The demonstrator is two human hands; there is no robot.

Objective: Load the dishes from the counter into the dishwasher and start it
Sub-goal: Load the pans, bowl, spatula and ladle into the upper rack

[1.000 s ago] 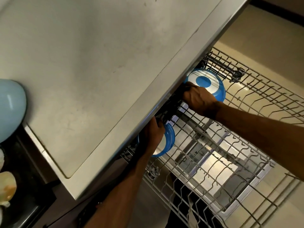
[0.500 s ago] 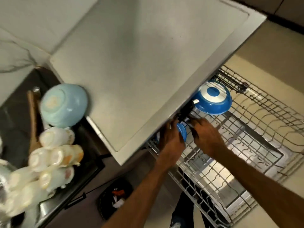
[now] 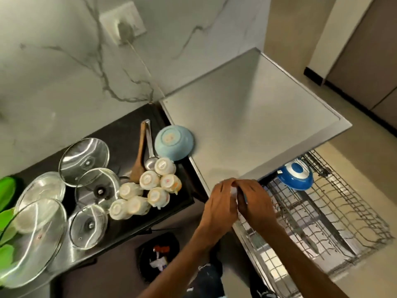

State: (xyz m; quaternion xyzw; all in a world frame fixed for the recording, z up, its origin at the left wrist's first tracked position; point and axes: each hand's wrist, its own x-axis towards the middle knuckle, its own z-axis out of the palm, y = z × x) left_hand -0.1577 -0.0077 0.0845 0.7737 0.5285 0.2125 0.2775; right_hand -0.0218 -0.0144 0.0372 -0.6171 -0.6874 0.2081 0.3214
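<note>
**Hands locked together over the rack's left edge, table far from unloaded**

Both hands met just off the front right corner of the table, over the left edge of the pulled-out rack [image 3: 335, 222]. The left hand [image 3: 221, 204] and right hand [image 3: 256, 203] had their fingers [image 3: 227, 184] curled inward and touching, pinched on a small blue piece [image 3: 244, 198]. Only a sliver of blue and a patch of white showed between them, so what it was I could not tell.

One blue bowl [image 3: 295, 177] sat upside down at the rack's far left corner, under the lip of the dishwasher [image 3: 247, 117]. The rest of the wire was bare.

So the loading step looked barely begun. A pale blue bowl [image 3: 174, 143] lay upside down across the table's right edge. A cluster of cups [image 3: 150, 187] lay near that edge, with a wooden spatula [image 3: 139, 153] and a ladle [image 3: 149, 145] behind them. The glass lids [image 3: 84, 157] spread out toward the left edge.

The next move likely called for seating the small piece between the tines so that it would not tip. After that came a reach back to the table, probably for the pale blue bowl, the closest item. Starting the machine was a long way off.
</note>
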